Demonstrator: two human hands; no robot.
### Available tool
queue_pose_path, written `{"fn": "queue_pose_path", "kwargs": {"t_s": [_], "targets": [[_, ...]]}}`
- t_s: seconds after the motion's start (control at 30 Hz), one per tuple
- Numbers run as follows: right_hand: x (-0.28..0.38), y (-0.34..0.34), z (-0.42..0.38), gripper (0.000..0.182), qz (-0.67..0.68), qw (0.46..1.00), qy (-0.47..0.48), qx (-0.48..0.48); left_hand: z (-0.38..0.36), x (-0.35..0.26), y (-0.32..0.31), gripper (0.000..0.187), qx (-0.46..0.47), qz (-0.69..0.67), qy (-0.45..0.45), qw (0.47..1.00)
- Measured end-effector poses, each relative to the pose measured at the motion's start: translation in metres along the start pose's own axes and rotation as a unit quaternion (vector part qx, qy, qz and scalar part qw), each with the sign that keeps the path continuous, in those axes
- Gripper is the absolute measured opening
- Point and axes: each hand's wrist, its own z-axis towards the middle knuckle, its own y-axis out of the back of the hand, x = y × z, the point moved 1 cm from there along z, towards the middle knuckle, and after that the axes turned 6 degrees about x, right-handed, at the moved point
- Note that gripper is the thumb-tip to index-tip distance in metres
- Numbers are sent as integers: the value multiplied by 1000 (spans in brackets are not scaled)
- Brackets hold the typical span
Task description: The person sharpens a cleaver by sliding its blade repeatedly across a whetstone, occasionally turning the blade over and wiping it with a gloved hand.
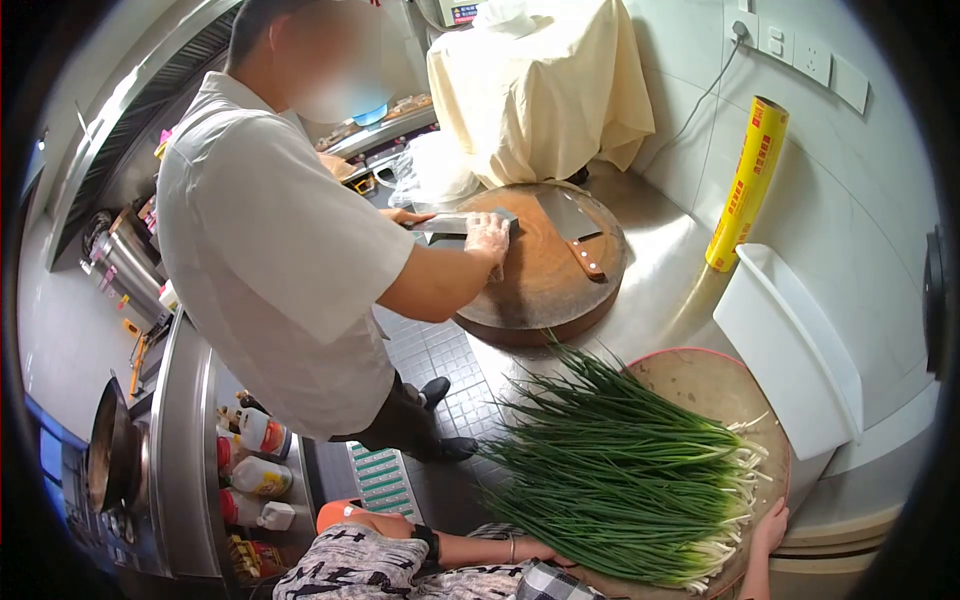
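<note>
Down at the bottom right, both hands are at a big round board (690, 372) loaded with green onions (630, 455). The right hand (770, 525) is clamped on the board's rim, over by the white root ends. The left hand (537, 553) is at the near left side, close to the green tops (can't really tell how tight its grip is, since the fingers are partly hidden). So the hands are well apart, with the onions spread between them, roots pointing right and leaves fanned out to the left. There's a dark watch (427, 548) and a thin bracelet (513, 548) on the left arm.

Just beyond the board is a metal table (655, 305) with a thick round chopping block (535, 328) on it, and a wood-handled knife (588, 258) lying flat on top. A co-worker (285, 230) in a white short-sleeved shirt leans in from the left, both of their hands on a flat grey thing at the block's edge, too unclear to name. To the right of the board stands a tilted white tub (795, 355), and near it a yellow box (748, 185) leans against the tiled wall.
</note>
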Motion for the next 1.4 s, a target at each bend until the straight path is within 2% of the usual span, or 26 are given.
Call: {"fn": "queue_pose_path", "kwargs": {"t_s": [0.73, 1.03, 1.4], "targets": [[-10, -7, 8, 48, 0, 1000, -15, 18, 2, -10, 6, 42, -23, -5, -2, 1000], [-11, -8, 7, 48, 0, 1000, 21, -9, 1, -13, 4, 41, -23, -7, 0, 1000], [3, 3, -2, 47, -4, 1000, -7, 11, -5, -13, 0, 40, -30, -5, 0, 1000]]}}
